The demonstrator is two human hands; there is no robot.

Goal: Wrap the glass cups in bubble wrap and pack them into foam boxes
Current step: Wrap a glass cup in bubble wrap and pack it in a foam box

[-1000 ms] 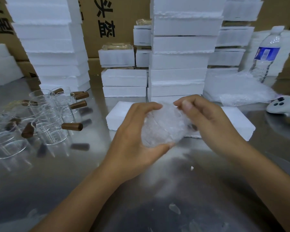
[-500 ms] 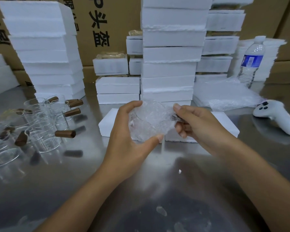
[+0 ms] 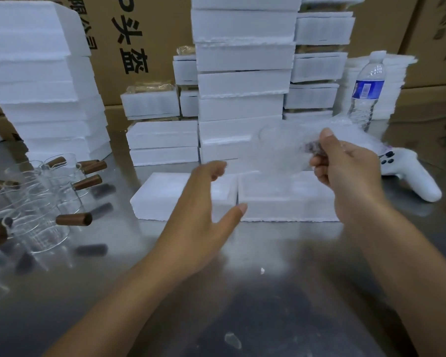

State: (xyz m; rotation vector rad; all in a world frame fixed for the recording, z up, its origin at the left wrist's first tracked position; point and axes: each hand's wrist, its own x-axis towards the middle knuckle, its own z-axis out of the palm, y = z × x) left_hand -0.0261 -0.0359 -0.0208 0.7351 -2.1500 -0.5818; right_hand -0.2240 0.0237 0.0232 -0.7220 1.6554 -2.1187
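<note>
R grip (image 3: 345,173) curled round the bubble-wrapped cup (image 3: 278,150), pinching it at the brown handle end, thumb on top. Cup is held in the air over the right half of the open foam box (image 3: 281,207) on the counter (image 3: 242,292); pic is blurred there. L grip (image 3: 198,215) holds nothing: fingers loosely bent, thumb spread wide, over the box's left half. Unwrapped glass cups (image 3: 44,202) w/ brown handles stand at far left.
</note>
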